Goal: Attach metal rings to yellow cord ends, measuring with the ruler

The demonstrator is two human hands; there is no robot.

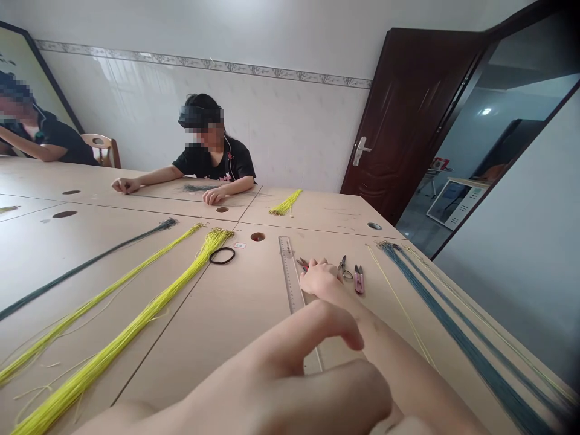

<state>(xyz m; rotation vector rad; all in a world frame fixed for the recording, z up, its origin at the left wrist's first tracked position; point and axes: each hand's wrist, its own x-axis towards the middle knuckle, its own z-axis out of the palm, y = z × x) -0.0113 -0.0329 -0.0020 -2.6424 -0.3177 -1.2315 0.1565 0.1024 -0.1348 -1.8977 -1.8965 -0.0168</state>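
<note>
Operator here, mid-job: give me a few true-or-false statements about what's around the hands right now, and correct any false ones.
1. The right hand is beside the steel ruler, next to red-handled pliers. True.
2. The pink-handled snips lie on top of the ruler. False: they lie on the table, apart from it, beyond the small scissors.
3. A black elastic band lies beside the tip of the long yellow bundle. True.
4. The left hand grips that bundle. False: it is curled near the ruler's near end, with no cord showing in it.
5. The person across the table has a hand on either side of a small dark bundle. True.
</note>
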